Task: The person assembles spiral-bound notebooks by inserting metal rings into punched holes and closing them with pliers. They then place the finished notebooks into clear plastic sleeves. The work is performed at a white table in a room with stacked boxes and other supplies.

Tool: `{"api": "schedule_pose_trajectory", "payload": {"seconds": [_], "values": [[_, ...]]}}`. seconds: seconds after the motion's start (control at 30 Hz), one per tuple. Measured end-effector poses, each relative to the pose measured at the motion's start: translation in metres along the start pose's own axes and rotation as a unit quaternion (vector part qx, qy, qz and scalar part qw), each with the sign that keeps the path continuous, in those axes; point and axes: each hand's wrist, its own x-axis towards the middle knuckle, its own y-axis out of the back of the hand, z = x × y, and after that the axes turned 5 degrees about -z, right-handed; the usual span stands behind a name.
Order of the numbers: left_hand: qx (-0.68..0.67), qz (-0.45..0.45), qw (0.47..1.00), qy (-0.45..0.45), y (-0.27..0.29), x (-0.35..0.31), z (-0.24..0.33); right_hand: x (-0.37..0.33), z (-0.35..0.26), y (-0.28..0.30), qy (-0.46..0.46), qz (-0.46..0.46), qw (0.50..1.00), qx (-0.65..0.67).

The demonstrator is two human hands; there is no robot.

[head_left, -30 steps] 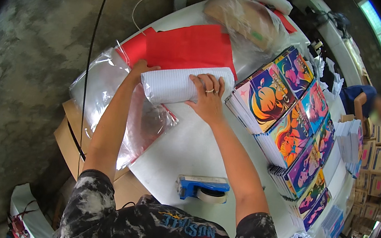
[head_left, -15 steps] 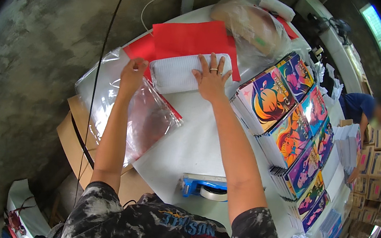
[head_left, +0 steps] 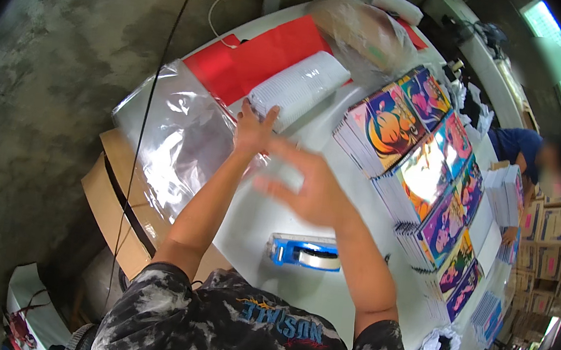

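A white, ridged bundle in clear plastic (head_left: 301,87) lies slantwise at the far middle of the table, partly over red sheets (head_left: 266,59). My left hand (head_left: 254,130) grips its near left corner, with the thumb and a finger apart on either side of that corner. My right hand (head_left: 310,189) is in the air over the table, holding nothing, its fingers apart and smeared by motion. Nearer to me than this hand stands a blue tape dispenser (head_left: 285,252) with a white roll. Left of my left hand lie clear plastic bags (head_left: 174,135).
Stacks of spiral notebooks with colourful covers (head_left: 389,129) line the right side. A filled clear plastic bag (head_left: 362,36) lies at the back. An open cardboard box (head_left: 109,190) stands at the left edge. Another person (head_left: 522,147) is at the far right by more stacks.
My right hand has left the bundle and come back toward me. My left hand has moved right onto the bundle's corner. The bundle has turned and shifted slightly right.
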Motion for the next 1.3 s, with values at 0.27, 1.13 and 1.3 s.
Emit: {"api": "schedule_pose_trajectory", "payload": {"seconds": [0.27, 1.13, 1.3], "values": [[-0.016, 0.043, 0.994, -0.099, 0.043, -0.079, -0.009, -0.077, -0.114, -0.104, 0.412, 0.009, 0.803, 0.431], [-0.535, -0.063, 0.841, 0.057, 0.144, -0.142, -0.097, -0.225, 0.09, -0.169, -0.486, 0.075, 0.828, -0.269], [-0.611, -0.036, 0.79, -0.041, 0.177, -0.168, -0.043, -0.178, 0.141, -0.176, -0.474, 0.196, 0.793, -0.329]]}}
